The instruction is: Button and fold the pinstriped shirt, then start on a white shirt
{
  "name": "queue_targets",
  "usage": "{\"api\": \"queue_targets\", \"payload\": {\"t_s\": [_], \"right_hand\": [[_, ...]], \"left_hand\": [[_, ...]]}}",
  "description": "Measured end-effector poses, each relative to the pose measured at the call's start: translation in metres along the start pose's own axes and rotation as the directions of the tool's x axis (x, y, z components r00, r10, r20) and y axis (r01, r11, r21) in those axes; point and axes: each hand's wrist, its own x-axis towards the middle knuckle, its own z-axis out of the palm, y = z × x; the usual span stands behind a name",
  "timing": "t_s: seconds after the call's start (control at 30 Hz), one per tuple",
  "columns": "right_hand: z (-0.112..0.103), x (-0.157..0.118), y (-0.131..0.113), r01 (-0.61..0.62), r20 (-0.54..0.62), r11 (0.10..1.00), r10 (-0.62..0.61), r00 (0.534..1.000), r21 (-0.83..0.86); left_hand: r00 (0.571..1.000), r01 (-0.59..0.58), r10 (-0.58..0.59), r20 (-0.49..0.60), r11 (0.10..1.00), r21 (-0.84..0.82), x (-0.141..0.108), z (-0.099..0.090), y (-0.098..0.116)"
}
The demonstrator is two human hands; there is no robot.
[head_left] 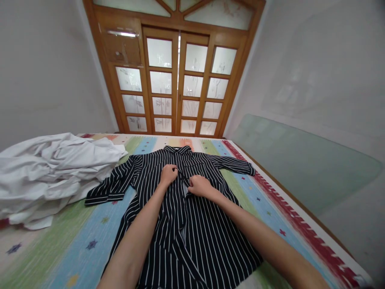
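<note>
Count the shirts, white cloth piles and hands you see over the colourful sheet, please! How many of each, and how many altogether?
Dark striped collared shirt: 1
Pile of white cloth, its pieces too bunched to count: 1
Left hand and right hand: 2
Total: 4

No text, label, brand, number or sign is showing legibly: the striped shirt [210, 228], the patterned cover [90, 241], the white cloth [54, 172] and the paned doors [194, 73] are carrying nothing that can be read.
</note>
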Motion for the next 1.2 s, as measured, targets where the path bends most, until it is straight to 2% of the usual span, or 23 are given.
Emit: {"api": "queue_targets", "payload": {"t_s": [0.07, 0.2, 0.33, 0.47, 0.57, 0.63, 0.7, 0.73, 0.83, 0.93, 1.0, 1.1, 1.2], "right_hand": [[-0.002, -0.006, 0.004, -0.005, 0.019, 0.999, 0.004, 1.0, 0.045], [-0.001, -0.026, 0.007, -0.015, -0.02, 0.998, 0.016, 1.0, 0.056], [0.007, -0.051, 0.007, 0.044, 0.044, 0.996, -0.047, 0.998, 0.074], [0.017, -0.076, 0.022, 0.069, -0.025, 0.993, -0.067, 0.997, 0.095], [0.02, -0.097, 0.049, 0.111, -0.151, 0.989, -0.096, 0.984, 0.096], [0.02, -0.113, 0.074, 0.132, -0.267, 0.988, -0.106, 0.958, 0.079], [0.019, -0.131, 0.101, 0.081, -0.336, 0.991, -0.04, 0.941, 0.106], [0.019, -0.14, 0.114, 0.051, -0.331, 0.989, -0.003, 0.944, 0.137], [0.026, -0.166, 0.145, 0.029, -0.205, 0.963, 0.028, 0.978, 0.269], [0.039, -0.183, 0.16, 0.023, -0.155, 0.937, 0.034, 0.987, 0.349], [0.046, -0.186, 0.161, 0.017, -0.197, 0.925, 0.063, 0.978, 0.381], [0.049, -0.182, 0.154, 0.022, -0.277, 0.901, 0.11, 0.955, 0.434], [0.042, -0.179, 0.147, 0.002, -0.279, 0.86, 0.164, 0.946, 0.511]], "left_hand": [[1.0, -0.02, 0.02, -0.012, 1.0, 0.003, -0.003, 0.0, 0.002], [0.997, -0.061, 0.061, -0.047, 0.998, 0.006, -0.012, -0.003, 0.007], [0.992, -0.117, 0.118, -0.045, 0.993, 0.016, -0.028, -0.018, 0.006], [0.989, -0.149, 0.15, -0.016, 0.988, 0.049, -0.052, -0.049, -0.008], [0.984, -0.175, 0.176, -0.008, 0.979, 0.101, -0.082, -0.079, -0.03], [0.984, -0.174, 0.178, -0.024, 0.976, 0.135, -0.109, -0.101, -0.047], [0.99, -0.133, 0.14, -0.032, 0.977, 0.169, -0.14, -0.124, -0.063], [0.995, -0.089, 0.098, -0.037, 0.978, 0.19, -0.157, -0.135, -0.07], [0.999, 0.041, -0.033, -0.036, 0.973, 0.226, -0.203, -0.162, -0.079], [0.997, 0.075, -0.074, -0.013, 0.981, 0.176, -0.234, -0.175, -0.073], [0.996, 0.088, -0.087, -0.009, 0.989, 0.121, -0.243, -0.175, -0.064], [0.989, 0.146, -0.145, 0.024, 0.989, -0.003, -0.241, -0.173, -0.048], [0.938, 0.346, -0.333, 0.096, 0.911, -0.223, -0.23, -0.176, -0.034]]}}
